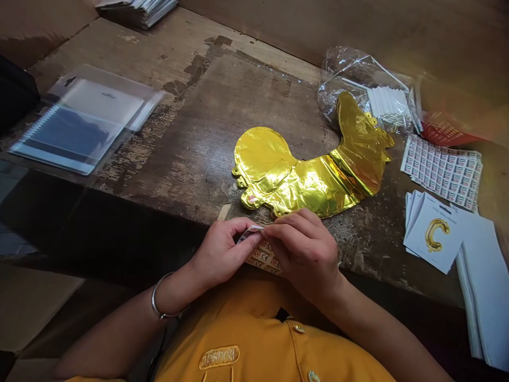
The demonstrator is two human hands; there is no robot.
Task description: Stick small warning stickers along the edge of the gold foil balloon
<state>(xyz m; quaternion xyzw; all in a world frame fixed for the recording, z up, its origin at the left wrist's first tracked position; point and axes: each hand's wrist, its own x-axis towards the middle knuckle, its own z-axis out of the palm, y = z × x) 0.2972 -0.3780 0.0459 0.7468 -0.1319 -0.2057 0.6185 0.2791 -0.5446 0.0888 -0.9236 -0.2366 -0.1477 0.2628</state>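
Note:
Close to my body, at the table's front edge, my left hand [225, 249] pinches a sheet of small printed stickers [263, 260] with CE marks. My right hand [304, 246] has its thumb and fingers pinched together at the sheet's upper edge, where a corner is bent up. Whether a single sticker is between the right fingertips is hidden. Just beyond both hands lies a flat, shiny gold foil balloon [310, 180], curved like a letter C, with small tabs along its edge.
Clear plastic sleeves [79, 122] lie at the left. A bag of white sticks [387, 106] and a red basket [445, 129] stand back right. Nearer are another sticker sheet [443, 170], cards reading "FOIL BALLOONS" [433, 233] and white paper [487, 281]. A paper stack [139, 11] sits far left.

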